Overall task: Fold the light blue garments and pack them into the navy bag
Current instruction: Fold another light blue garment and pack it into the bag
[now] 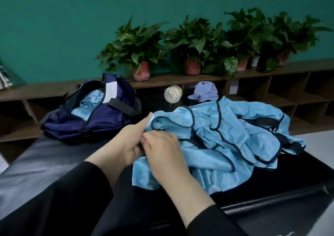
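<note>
While gripping (both hands [144, 141]): blue garment [226, 141].

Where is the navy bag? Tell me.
In the head view, the navy bag sits open at the table's far left, left of the heap of light blue garments, below the leftmost potted plant.

Both hands, left [126, 141] and right [162, 149], grip the near edge of the light blue garments [226, 141] heaped on the black counter [45, 163], beside the open navy bag [90, 116] holding folded blue fabric.
</note>
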